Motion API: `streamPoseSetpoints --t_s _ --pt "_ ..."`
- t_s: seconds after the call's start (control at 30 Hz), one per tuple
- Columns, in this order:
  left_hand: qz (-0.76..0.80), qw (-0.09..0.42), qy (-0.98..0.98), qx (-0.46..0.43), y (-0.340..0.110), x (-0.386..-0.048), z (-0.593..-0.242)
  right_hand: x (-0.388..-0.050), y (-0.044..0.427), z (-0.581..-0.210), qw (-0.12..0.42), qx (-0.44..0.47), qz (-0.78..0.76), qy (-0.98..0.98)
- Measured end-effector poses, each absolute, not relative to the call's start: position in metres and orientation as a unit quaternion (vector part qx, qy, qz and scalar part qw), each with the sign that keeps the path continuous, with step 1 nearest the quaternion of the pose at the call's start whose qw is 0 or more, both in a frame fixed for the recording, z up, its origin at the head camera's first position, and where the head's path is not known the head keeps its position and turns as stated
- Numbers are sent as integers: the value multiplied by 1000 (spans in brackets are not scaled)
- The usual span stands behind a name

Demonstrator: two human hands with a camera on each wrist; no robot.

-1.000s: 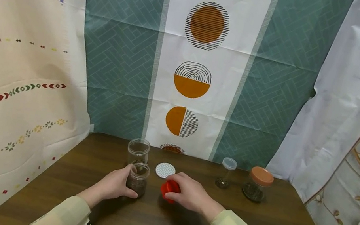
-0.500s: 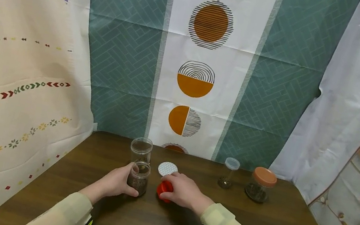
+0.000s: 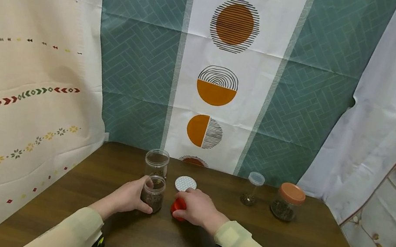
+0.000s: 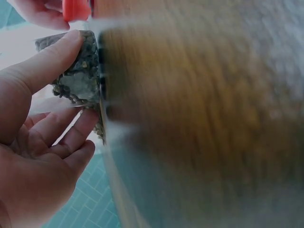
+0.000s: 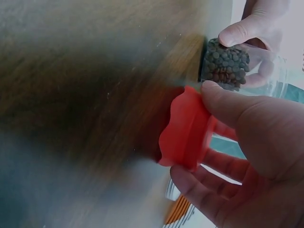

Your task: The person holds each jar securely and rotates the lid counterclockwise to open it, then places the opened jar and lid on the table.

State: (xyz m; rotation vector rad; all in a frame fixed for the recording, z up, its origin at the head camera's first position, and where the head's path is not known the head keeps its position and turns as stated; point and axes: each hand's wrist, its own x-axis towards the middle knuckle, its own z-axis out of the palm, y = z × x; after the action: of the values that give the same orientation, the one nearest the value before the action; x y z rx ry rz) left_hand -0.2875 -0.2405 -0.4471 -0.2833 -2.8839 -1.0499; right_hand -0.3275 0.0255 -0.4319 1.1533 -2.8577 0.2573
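Note:
An uncovered clear jar of dark pellets (image 3: 152,199) stands on the table, and the left hand (image 3: 126,199) grips its side with the thumb in front and fingers behind. In the left wrist view the left hand (image 4: 50,114) is curled round the jar (image 4: 78,71). Just right of the jar, the right hand (image 3: 199,208) holds a red wavy-edged object (image 3: 178,208) at the tabletop. The right wrist view shows the red object (image 5: 186,130) pinched between thumb and fingers of the right hand (image 5: 251,152), close beside the jar (image 5: 225,65).
Behind the gripped jar stands a second uncovered clear jar (image 3: 157,161). A white patterned disc (image 3: 185,183) lies beyond the right hand. Farther right are a small jar with a clear lid (image 3: 250,190) and a jar with an orange lid (image 3: 285,205). Curtains (image 3: 133,63) hang behind the table.
The right hand has moved slightly left with the red object, closer to the gripped jar. The left hand keeps its grip on the jar. The head view has shifted slightly.

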Motion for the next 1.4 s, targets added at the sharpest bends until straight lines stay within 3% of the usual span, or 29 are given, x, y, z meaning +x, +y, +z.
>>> streamPoseSetpoints --t_s 0.47,1.4 --pt "-336 26 -937 -94 -244 -287 -441 -325 16 -428 55 375 41 -924" --pt "-343 15 -934 -95 -242 -285 -445 -315 15 -431 51 346 25 -936"
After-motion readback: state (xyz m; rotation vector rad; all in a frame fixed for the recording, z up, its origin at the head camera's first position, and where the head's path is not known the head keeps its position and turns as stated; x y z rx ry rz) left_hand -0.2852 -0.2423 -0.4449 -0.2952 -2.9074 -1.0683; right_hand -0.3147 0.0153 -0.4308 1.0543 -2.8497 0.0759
